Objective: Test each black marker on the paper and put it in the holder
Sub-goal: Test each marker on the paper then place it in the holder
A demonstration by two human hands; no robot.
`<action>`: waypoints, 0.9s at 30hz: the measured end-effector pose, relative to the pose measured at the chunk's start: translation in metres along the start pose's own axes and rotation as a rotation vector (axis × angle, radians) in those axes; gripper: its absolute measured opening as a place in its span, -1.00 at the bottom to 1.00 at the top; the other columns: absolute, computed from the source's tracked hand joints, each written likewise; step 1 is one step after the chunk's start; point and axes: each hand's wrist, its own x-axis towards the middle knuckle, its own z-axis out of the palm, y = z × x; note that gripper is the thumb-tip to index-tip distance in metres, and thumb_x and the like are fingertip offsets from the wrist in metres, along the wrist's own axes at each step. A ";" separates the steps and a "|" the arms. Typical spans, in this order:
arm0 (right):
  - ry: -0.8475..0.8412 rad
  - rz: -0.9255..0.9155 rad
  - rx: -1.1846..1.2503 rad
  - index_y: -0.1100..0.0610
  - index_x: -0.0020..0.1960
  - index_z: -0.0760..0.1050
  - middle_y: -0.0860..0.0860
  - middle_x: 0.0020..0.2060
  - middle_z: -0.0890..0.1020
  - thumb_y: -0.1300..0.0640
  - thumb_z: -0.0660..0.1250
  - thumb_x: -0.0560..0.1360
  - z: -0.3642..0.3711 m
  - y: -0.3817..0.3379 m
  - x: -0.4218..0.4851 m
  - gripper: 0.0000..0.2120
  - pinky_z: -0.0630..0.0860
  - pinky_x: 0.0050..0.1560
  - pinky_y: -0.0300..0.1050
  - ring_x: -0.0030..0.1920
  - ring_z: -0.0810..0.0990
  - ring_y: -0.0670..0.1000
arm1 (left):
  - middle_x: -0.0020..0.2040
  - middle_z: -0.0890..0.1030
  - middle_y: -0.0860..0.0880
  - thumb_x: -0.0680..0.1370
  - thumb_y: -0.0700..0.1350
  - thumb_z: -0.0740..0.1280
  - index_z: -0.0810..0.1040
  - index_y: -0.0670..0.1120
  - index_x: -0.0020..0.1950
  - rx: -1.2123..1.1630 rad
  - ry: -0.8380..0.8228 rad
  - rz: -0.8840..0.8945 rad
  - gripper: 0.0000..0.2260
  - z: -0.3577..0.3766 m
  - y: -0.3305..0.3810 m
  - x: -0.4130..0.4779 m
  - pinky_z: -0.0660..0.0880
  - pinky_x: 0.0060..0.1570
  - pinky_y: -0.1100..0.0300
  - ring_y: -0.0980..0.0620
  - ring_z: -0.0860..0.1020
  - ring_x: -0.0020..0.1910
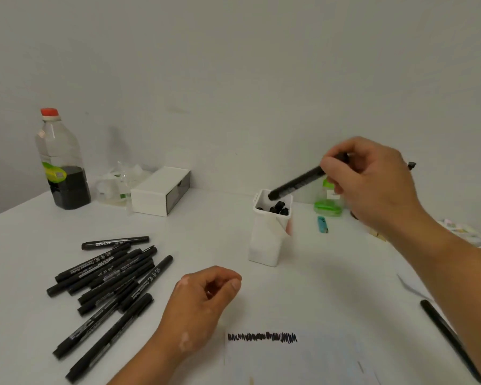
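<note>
I am pinching a black marker [297, 184] in my right hand [372, 179], its tip tilting over the holder [267, 240] rim. It may be catching the markers inside and tipping the holder; my left hand [206, 298] is resting loosely curled, empty, near the paper [289, 359].

Bare table [331, 273] beside holder [267, 240] — left marker pile [109, 282]

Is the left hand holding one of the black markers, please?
No, the left hand rests loosely curled and empty on the white table, beside the pile of black markers.
</note>
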 end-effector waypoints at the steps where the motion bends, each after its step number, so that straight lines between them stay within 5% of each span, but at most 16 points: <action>1: 0.010 -0.018 -0.070 -0.10 -0.13 0.62 -0.13 -0.36 0.67 -0.06 0.41 0.48 0.007 0.002 0.013 -0.94 0.47 -0.31 -0.24 -0.37 0.61 -0.12 | -0.26 0.68 0.15 0.53 -0.02 0.43 0.70 0.13 -0.11 0.002 0.004 -0.008 -0.93 0.000 -0.001 0.001 0.45 -0.28 0.41 0.24 0.52 -0.34; 6: -0.086 0.002 -0.342 -0.06 -0.11 0.61 -0.19 -0.34 0.61 -0.01 0.40 0.52 0.053 0.017 0.051 -0.94 0.35 -0.29 -0.47 -0.28 0.59 -0.16 | -0.34 0.62 0.10 0.52 -0.07 0.45 0.71 0.09 -0.15 0.025 0.001 -0.017 -0.92 0.000 -0.003 0.000 0.38 -0.35 0.43 0.21 0.45 -0.42; 10: -0.208 0.049 -0.456 -0.04 -0.09 0.60 -0.05 -0.16 0.67 0.03 0.35 0.51 0.087 0.036 0.057 -0.94 0.61 -0.07 -0.06 -0.12 0.62 0.04 | -0.29 0.64 -0.03 0.52 -0.08 0.45 0.71 0.08 -0.16 0.044 0.003 0.002 -0.91 -0.001 -0.005 0.002 0.37 -0.36 0.42 0.20 0.44 -0.43; 18: -0.433 0.091 -0.697 0.11 0.10 0.50 0.07 -0.02 0.62 0.11 0.33 0.50 0.127 0.059 0.054 -0.81 0.61 -0.08 0.01 -0.02 0.60 0.14 | -0.34 0.61 0.00 0.52 -0.08 0.45 0.70 0.10 -0.18 0.041 0.027 0.014 -0.89 -0.002 -0.010 0.006 0.36 -0.40 0.43 0.21 0.43 -0.45; 22: -0.430 0.131 -0.737 0.13 -0.05 0.61 0.09 -0.13 0.65 0.15 0.33 0.48 0.132 0.066 0.054 -0.89 0.52 -0.31 -0.13 -0.13 0.63 0.12 | -0.37 0.59 0.02 0.52 -0.09 0.44 0.69 0.10 -0.19 0.067 0.033 0.036 -0.88 0.000 -0.013 0.007 0.37 -0.38 0.41 0.19 0.42 -0.46; 27: -0.449 0.177 -0.742 0.13 -0.31 0.38 0.09 -0.27 0.53 0.15 0.27 0.52 0.131 0.070 0.054 -0.77 0.22 -0.46 -0.15 -0.23 0.51 0.14 | -0.43 0.54 0.15 0.52 -0.10 0.43 0.68 0.09 -0.19 0.171 0.016 0.084 -0.88 0.001 -0.014 0.005 0.37 -0.36 0.43 0.18 0.43 -0.46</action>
